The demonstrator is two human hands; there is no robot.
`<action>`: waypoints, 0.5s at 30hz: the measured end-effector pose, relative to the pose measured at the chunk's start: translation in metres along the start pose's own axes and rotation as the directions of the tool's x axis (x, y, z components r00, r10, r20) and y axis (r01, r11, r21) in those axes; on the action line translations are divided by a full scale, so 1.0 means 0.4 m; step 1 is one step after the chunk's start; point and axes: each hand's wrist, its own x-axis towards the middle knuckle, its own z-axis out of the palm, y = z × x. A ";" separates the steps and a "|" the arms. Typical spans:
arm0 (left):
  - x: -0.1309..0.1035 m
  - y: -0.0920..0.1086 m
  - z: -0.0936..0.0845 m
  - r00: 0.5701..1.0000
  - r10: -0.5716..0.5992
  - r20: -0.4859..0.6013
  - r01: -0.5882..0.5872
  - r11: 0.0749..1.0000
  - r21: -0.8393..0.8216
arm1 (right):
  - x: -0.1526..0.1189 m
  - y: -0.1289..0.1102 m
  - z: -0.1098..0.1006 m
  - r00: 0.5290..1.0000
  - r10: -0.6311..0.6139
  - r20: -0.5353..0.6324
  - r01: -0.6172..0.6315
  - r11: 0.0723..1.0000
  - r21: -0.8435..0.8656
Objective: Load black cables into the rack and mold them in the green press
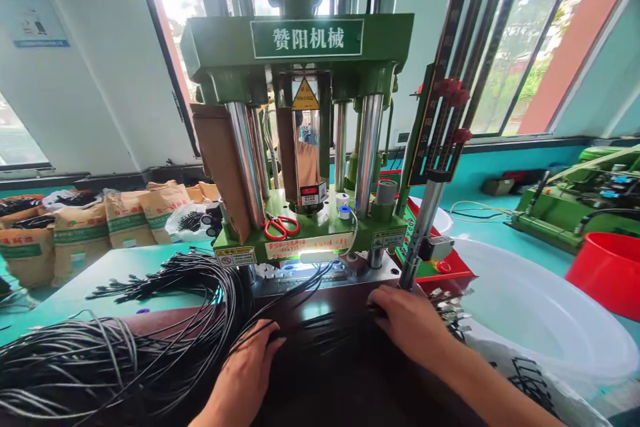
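My left hand is closed at the front of the dark tabletop, its thumb and forefinger pinched together by the thin black cables. These run from a large looped bundle on the left into the lit lower mould area of a green press. My right hand rests by the press's front right corner, fingers curled around something dark that is mostly hidden. Smeared black strands lie between my hands.
Red-handled scissors lie on the press's green plate. A slotted scale on a metal post rises at right, beside a red control box and a white tub. Paper sacks stand behind the left table; a red bucket is far right.
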 end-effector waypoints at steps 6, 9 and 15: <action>-0.002 0.015 -0.005 0.979 -0.103 0.175 0.117 0.991 -0.071 | -0.060 0.203 -0.035 0.963 -0.006 -0.271 -0.083 0.945 -0.316; 0.004 0.027 -0.008 0.967 -0.136 0.216 0.164 0.979 -0.118 | -0.097 0.304 -0.034 0.971 -0.081 -0.225 -0.002 0.938 -0.347; 0.033 0.091 -0.065 0.947 -0.140 0.288 0.215 0.945 -0.248 | -0.145 0.352 -0.040 0.966 -0.049 -0.255 -0.018 0.967 -0.256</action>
